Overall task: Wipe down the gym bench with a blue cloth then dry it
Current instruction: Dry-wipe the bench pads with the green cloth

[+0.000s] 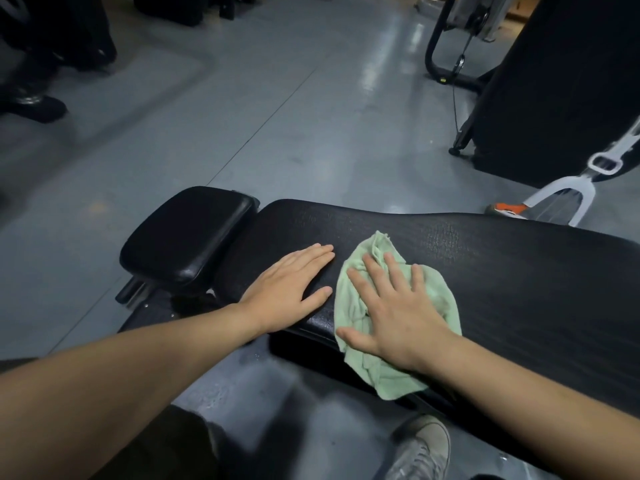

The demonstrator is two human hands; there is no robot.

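Note:
A black padded gym bench [502, 271] runs across the lower middle, with a separate black seat pad [187, 233] at its left end. A crumpled pale green cloth [377, 375] lies on the long pad and hangs over its near edge. My right hand [394, 306] presses flat on the cloth with fingers spread. My left hand [294, 285] rests flat on the bare pad just left of the cloth, fingers straight and together.
Grey gym floor [277, 116] stretches beyond the bench. A black machine with a cable [457, 64] and a white frame [571, 192] stands at the right rear. Dark equipment [41, 64] sits at the far left. My grey shoe [422, 448] is below the bench.

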